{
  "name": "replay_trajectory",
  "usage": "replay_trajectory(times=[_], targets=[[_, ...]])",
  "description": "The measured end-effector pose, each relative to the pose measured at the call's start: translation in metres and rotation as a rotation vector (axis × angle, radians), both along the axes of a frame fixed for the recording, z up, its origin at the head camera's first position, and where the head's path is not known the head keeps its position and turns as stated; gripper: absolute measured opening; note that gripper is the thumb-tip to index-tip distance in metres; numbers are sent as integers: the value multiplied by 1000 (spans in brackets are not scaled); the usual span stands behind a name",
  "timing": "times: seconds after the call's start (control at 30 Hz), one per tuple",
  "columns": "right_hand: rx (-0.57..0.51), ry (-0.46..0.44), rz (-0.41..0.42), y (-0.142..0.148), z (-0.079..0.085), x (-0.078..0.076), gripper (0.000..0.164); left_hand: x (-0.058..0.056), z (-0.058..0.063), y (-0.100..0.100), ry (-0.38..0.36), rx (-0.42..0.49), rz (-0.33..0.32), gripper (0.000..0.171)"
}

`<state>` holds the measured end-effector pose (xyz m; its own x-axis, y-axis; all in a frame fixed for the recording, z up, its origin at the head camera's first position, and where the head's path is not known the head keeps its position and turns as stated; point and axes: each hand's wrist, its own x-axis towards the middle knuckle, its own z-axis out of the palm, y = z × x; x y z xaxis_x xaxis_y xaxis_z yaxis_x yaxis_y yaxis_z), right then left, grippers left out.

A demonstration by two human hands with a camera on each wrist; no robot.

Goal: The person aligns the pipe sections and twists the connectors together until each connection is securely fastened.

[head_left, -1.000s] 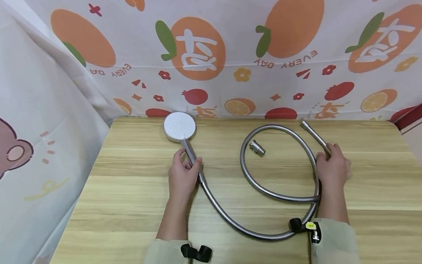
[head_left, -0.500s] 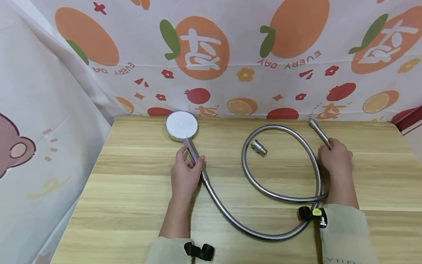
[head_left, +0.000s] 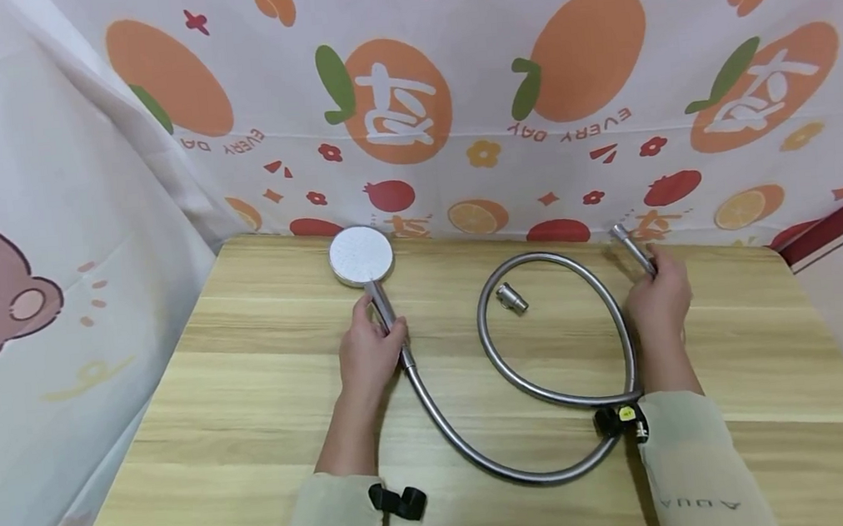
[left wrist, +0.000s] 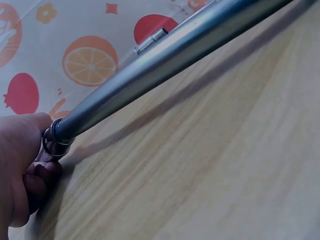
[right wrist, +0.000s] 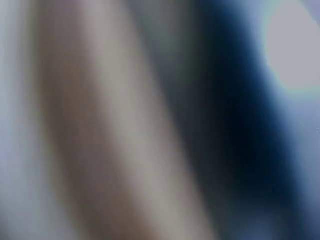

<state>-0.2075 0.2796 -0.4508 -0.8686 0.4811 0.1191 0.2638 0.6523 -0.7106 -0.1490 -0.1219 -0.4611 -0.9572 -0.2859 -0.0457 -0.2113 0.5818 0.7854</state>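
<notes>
My left hand grips the handle of a shower head, whose round white face points up. A grey metal shower hose leaves the handle's lower end, as the left wrist view shows closely with the hose crossing above the table. On the right, my right hand holds the hose near its free end; the end fitting sticks out past the fingers, tilted toward the back. Between the hands lies a small silver connector, inside the hose's loop. The right wrist view is too blurred to read.
A wood-grain table carries everything. Behind it hangs a fruit-print cloth, close to the table's back edge; another pale cloth hangs at the left. Black camera mounts are strapped to both sleeves.
My right hand has moved toward the table's back edge with the hose end, which now tilts up near the cloth. The left hand keeps its grip on the handle. The connector has not moved.
</notes>
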Motion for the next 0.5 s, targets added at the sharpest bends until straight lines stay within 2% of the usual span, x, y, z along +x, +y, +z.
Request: replay_trajectory(times=[0.07,0.17,0.27,0.37,0.5], targets=[[14,155,-5,-7,10,4,53,0,0,1,0,-8,-2,70],[53,380,35,-19,21,9,39,-1,-2,2,1,-24,-4,71],[64,515,103,-30,30,15,28,-2,-4,1,3,-30,-7,72],[71,512,126,-41,37,23,24,-1,-5,2,6,-26,-14,71],[48,389,78,-58,41,36,24,-1,-7,2,8,-18,-15,70]])
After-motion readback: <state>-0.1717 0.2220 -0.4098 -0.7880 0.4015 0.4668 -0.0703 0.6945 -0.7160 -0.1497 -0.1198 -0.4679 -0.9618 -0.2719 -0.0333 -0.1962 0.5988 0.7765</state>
